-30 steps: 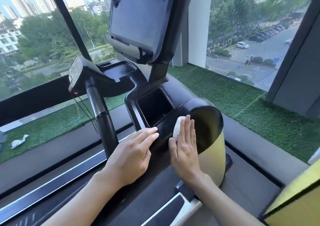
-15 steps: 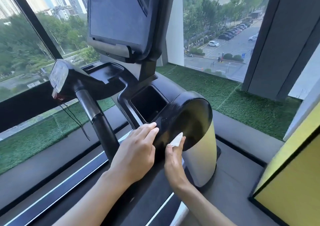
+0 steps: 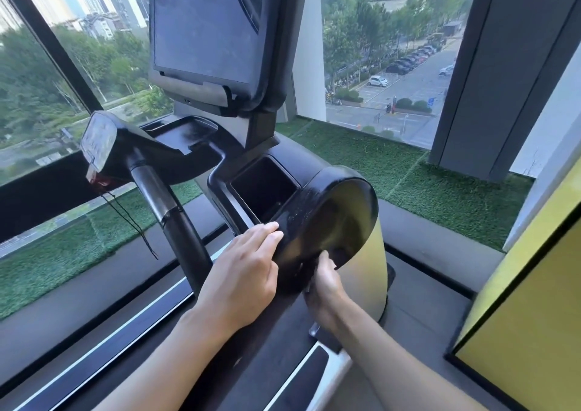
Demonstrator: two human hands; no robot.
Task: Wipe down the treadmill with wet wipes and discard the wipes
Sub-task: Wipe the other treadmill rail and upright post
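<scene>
The treadmill's black console (image 3: 314, 196) ends in a rounded cap above a silver upright (image 3: 367, 275). My left hand (image 3: 245, 272) rests on the cap's left edge with its fingers straight. My right hand (image 3: 323, 285) reaches up under the cap's lower rim. Its thumb lies against the black face and its fingers are tucked out of sight. The white wet wipe seen in that hand a moment earlier is hidden behind the hand and the rim.
A dark screen (image 3: 207, 27) stands above the console, with a square storage recess (image 3: 264, 187) below it. A black handlebar (image 3: 176, 222) runs down on the left. A yellow panel (image 3: 518, 316) stands close on the right. Beyond the console are green turf and windows.
My right hand slid from pressing the wipe flat on top of the cap, down its face, to under the lower rim, where the wipe went out of sight. My left hand stayed put.
</scene>
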